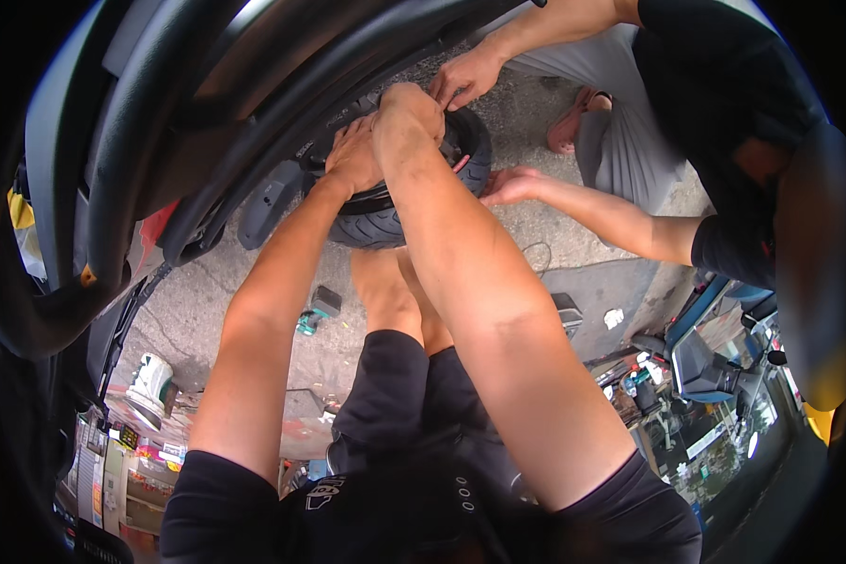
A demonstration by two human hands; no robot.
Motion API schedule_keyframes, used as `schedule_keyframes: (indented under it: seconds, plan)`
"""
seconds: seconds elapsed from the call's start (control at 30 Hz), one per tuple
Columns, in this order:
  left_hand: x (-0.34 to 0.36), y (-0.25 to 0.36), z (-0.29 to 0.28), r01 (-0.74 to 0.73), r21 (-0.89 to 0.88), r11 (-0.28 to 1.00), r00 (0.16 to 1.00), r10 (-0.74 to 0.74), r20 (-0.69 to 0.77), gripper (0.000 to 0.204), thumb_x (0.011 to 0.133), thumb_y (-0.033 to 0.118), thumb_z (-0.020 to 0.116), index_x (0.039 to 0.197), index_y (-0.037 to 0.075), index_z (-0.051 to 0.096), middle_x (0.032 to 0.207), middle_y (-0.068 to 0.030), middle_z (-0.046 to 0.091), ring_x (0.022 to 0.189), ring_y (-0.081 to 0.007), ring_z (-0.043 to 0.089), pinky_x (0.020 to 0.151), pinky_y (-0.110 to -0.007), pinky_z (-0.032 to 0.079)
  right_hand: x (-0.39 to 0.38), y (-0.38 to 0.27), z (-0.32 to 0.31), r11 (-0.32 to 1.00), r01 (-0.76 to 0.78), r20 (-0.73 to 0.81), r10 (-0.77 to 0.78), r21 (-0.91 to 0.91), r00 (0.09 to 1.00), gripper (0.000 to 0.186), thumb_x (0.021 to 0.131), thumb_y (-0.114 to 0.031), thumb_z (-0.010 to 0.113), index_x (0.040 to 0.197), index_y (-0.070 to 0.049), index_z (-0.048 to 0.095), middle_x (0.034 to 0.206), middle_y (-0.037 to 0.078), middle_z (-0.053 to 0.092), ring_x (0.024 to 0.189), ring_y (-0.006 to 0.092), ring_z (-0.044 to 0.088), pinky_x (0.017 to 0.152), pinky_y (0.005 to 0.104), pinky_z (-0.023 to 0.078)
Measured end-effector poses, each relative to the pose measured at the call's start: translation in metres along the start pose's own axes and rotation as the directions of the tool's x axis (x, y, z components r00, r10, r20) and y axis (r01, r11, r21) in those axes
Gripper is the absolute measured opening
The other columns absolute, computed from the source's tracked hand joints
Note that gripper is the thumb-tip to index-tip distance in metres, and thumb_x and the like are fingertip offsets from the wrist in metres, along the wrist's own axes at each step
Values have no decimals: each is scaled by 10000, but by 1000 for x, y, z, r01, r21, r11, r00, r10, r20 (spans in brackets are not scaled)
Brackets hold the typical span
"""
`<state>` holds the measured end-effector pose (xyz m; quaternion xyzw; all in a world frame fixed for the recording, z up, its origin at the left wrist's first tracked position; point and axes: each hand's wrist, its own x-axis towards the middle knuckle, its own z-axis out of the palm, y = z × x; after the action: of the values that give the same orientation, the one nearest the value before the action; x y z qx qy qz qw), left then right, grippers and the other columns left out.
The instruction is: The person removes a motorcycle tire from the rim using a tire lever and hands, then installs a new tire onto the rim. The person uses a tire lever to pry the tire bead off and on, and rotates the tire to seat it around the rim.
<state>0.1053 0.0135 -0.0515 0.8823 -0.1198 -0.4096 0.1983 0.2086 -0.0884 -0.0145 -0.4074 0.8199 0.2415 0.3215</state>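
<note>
A black-tyred wheel (367, 228) is beneath my outstretched arms, beside the dark body of a vehicle. My left hand (352, 155) lies over the wheel's inner part with its fingers stretched out. Beyond it and to the right, my right hand (412, 105) bends down at the wrist over the wheel; its fingers are hidden. Another person's upper hand (468, 77) reaches to the wheel's far side, close to my right hand. That person's lower hand (512, 185) is at the tyre's right edge.
Dark vehicle panels (160, 141) curve over the left and top. A green cordless power tool (320, 310) lies on the concrete ground (207, 305). A light shoe (148, 390) stands at the left. The other person (724, 103) crouches at the right; cluttered shop goods fill the lower edges.
</note>
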Motion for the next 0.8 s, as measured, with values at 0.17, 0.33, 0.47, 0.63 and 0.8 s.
schedule_keyframes:
  seconds: [0.17,0.33,0.47,0.63,0.8]
  plan:
    - [11,-13,19,-79,-45,996,991,74,-109,729,887,475,634,1487,87,493,1576,-105,444,1492,-292,341,1247,-468,233,5,11,13,992,-66,-109,78,109,991,1075,815,-198,812,1579,141,137,1388,270,608,1223,328,667,1002,415,564]
    - [18,-66,81,-212,45,976,972,215,-97,794,880,502,667,1557,181,405,1636,-73,369,1534,-286,277,1252,-469,220,-14,76,28,946,321,-13,-321,-37,947,1095,863,-304,790,1601,97,88,1497,287,499,1339,337,586,1109,425,490]
    - [11,-73,59,-209,6,978,969,208,-136,826,870,500,676,1576,196,375,1648,-79,348,1543,-294,261,1250,-493,213,-5,68,33,979,200,-46,-202,-43,978,966,931,-264,700,1622,36,94,1492,220,524,1325,336,600,1122,426,489]
    - [-2,-91,59,-189,-10,982,969,185,-164,868,857,497,688,1599,215,338,1663,-86,322,1555,-304,241,1247,-523,203,-5,77,35,989,116,-31,-119,-89,992,815,1017,-214,589,1647,-40,103,1486,135,556,1308,335,617,1137,426,487]
    - [-6,-95,67,-168,-32,985,964,158,-216,913,844,495,699,1623,235,300,1678,-93,297,1566,-314,220,1244,-553,194,-4,91,34,985,156,-69,-161,-74,985,862,968,-151,647,1627,-2,112,1377,199,614,1219,353,669,1029,423,574]
